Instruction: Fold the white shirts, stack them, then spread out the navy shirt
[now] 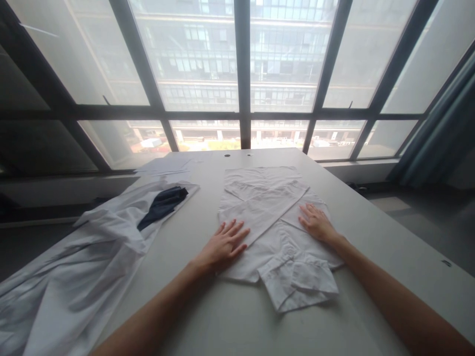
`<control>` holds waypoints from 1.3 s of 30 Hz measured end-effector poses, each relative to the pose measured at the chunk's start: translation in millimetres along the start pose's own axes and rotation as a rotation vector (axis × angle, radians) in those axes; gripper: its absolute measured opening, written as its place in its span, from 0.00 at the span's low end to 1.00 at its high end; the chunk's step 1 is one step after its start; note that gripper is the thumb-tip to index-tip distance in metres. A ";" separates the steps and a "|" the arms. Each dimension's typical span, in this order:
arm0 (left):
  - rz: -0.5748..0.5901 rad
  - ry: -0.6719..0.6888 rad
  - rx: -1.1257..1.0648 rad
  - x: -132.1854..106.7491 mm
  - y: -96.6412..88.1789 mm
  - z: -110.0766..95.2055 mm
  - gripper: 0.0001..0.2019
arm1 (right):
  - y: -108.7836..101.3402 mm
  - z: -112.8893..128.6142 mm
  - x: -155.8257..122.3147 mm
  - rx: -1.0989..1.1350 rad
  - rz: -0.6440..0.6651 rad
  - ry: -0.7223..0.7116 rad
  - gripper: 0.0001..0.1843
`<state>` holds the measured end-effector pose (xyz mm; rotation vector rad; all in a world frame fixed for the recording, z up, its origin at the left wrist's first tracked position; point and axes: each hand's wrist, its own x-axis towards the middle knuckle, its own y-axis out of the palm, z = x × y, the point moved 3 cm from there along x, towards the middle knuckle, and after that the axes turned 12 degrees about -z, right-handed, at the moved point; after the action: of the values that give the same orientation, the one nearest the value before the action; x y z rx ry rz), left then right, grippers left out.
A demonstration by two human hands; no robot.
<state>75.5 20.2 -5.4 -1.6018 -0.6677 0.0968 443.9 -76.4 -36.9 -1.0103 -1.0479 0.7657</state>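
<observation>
A white garment (256, 212), which looks like a shirt with its sleeves folded across, lies flat on the white table (185, 296). Its gathered, cuff-like end (300, 282) sticks out toward me at the near edge. My left hand (227, 242) rests palm down on the garment's left side, fingers spread. On the right side my right hand (315, 221) also lies flat on the cloth, its fingers stretched out. Neither hand grips the fabric. Creases run across the garment's middle and its far end.
White cloth (96, 257) lies rumpled along the table's left side, with a dark blue piece of fabric (163, 205) on it. White sheets (163, 167) lie at the far left. Windows (196, 59) rise behind the table, and a blue-grey curtain (434, 118) hangs at the right.
</observation>
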 end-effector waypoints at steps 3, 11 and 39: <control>-0.004 0.000 0.009 -0.6 0.2 -0.6 0.27 | -3.0 -7.3 -4.9 0.011 0.006 -0.035 0.32; 0.013 0.019 0.032 -0.1 8.0 5.1 0.29 | -16.9 -34.8 0.2 -0.046 -0.055 0.150 0.33; -0.112 -0.095 0.107 -0.9 -4.3 -6.8 0.28 | -14.7 -37.5 -1.5 -0.104 -0.267 0.073 0.35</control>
<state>76.2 13.8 -0.5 -1.4609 -0.8112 0.1249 479.3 -94.0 -29.6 -0.9554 -1.1406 0.4575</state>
